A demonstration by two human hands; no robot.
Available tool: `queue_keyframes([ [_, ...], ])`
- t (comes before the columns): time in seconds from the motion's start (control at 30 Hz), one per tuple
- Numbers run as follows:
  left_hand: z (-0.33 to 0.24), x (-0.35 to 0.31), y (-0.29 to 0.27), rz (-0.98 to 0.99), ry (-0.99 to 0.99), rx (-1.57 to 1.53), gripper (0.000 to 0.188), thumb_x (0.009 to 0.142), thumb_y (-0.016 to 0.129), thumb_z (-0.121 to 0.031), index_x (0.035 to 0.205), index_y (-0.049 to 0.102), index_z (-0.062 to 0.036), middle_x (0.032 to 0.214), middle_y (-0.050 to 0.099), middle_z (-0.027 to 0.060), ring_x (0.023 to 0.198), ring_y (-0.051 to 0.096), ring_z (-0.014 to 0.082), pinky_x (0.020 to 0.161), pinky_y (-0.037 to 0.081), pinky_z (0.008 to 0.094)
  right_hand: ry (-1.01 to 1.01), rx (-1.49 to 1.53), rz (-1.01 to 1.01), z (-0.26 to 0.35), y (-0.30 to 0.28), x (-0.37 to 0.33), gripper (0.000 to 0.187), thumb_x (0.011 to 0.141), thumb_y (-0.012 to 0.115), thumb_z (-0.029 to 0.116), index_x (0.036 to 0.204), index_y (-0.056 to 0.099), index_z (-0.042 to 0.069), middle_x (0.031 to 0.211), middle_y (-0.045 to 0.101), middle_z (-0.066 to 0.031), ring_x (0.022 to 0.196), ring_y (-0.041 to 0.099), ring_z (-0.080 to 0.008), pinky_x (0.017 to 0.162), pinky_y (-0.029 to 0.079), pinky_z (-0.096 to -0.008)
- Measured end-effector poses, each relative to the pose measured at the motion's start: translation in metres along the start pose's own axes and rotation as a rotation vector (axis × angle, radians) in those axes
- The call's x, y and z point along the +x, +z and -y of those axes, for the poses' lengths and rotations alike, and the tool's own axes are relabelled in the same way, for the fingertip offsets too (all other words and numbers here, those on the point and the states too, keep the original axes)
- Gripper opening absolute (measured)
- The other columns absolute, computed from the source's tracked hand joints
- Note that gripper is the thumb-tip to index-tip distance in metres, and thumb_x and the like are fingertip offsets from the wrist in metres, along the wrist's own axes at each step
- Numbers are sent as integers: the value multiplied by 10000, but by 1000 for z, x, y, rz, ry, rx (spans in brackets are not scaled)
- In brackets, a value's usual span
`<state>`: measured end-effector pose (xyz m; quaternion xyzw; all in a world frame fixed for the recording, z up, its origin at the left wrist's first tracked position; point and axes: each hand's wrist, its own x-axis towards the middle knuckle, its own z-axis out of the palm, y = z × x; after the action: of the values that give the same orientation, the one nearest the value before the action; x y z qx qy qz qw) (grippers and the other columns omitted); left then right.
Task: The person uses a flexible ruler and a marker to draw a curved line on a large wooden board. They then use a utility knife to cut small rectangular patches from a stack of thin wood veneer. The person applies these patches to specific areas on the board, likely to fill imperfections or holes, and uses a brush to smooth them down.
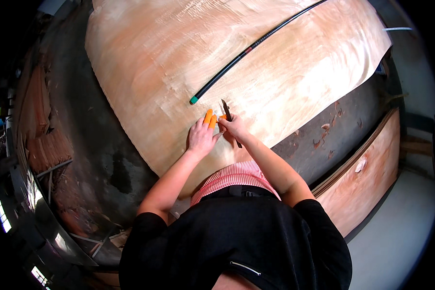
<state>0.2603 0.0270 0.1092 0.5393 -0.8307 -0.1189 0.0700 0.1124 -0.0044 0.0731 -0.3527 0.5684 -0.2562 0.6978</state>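
A large pale wood veneer sheet (pixel 150 82) lies in front of me. My left hand (pixel 201 138) rests on it, fingers stretched out and pressed down, with orange finger covers (pixel 208 116) on two of them. Close beside it, my right hand (pixel 235 127) is closed round a dark, slim knife (pixel 226 109), its pointed tip directed away from me. Some orange also shows at the right fingertips. What lies directly under the fingertips is too small to make out.
A long black rod (pixel 227 68) with a green end lies across the sheet just beyond my hands. Stacked veneer (pixel 362 171) stands at the right, with scraps (pixel 326 127) on the dark surface before it. Broken veneer pieces (pixel 48 150) are piled at the left.
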Motion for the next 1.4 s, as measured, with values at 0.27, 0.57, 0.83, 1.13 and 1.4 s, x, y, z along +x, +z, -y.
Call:
queue_keyframes([
  [0.27,-6,3,0,154,-25,166,642,704,560,-421,1182,398,-25,1184,406,97,1051,364,215,800,370,325,-8,-284,-28,-5,-14,-18,212,788,543,215,730,565,13,582,562,-55,558,547,-131,533,430,-259],
  [0.57,-8,7,1,126,-35,128,672,642,636,-382,1171,408,-36,1184,399,102,995,405,225,759,408,333,-108,-894,-10,27,-73,-12,173,753,532,224,767,581,59,610,549,-90,558,522,-205,531,406,-304],
  [0.83,-10,33,-11,66,-50,-87,497,685,610,-280,1083,478,-14,1149,422,142,942,455,264,763,415,335,96,-48,-81,15,-93,-80,165,821,521,218,727,510,83,514,404,55,438,334,-28,403,249,-182],
  [1.13,-52,129,17,-43,281,-66,532,697,591,-294,1152,446,-59,1234,333,177,1146,305,300,913,284,424,37,189,-180,14,-114,-93,137,815,533,196,775,519,65,522,385,64,434,319,-22,397,231,-180],
  [1.4,-71,185,28,13,282,5,545,719,552,-381,1154,454,-68,1229,357,170,1193,251,291,944,220,450,-88,154,-279,30,-151,-53,154,791,556,199,779,541,47,529,410,52,466,356,-27,422,268,-180],
])
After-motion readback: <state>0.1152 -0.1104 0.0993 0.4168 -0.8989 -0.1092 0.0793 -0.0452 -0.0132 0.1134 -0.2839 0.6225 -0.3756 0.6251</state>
